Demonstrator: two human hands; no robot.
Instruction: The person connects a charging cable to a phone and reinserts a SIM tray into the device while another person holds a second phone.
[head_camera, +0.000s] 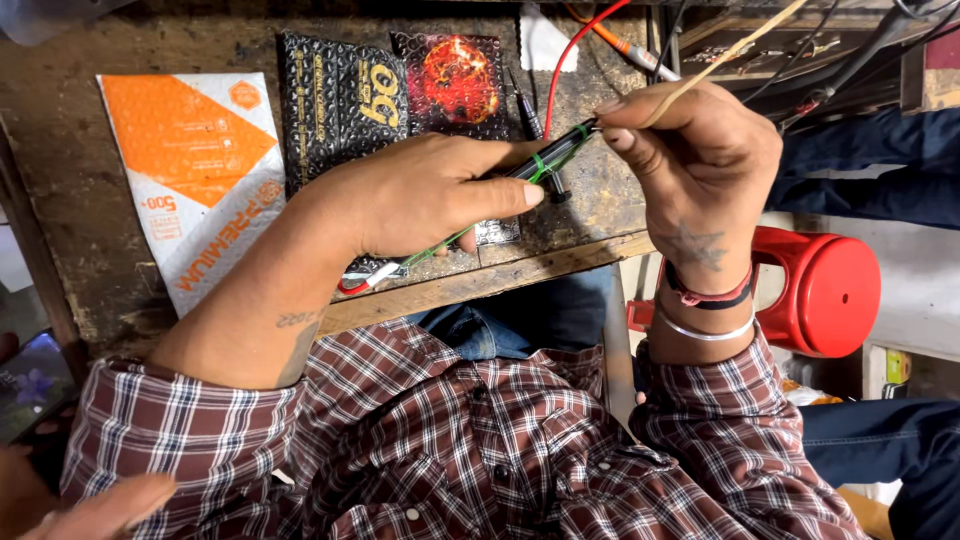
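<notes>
The black rod with green bands (545, 157) lies over the table (80, 220), its long axis running from 8 o'clock up to 2 o'clock. The left hand (420, 195) wraps its lower length, fingers (490, 195) closed; the right hand (700, 160) pinches the upper tip together with a tan stick (730, 52). The rod's lower end is hidden under the palm.

We see a worn, scratched wooden tabletop (90, 240) with a pale plank edge. A red plastic stool (825, 290) stands to the right, and tangled cables (850, 50) crowd a dim shelf behind.
</notes>
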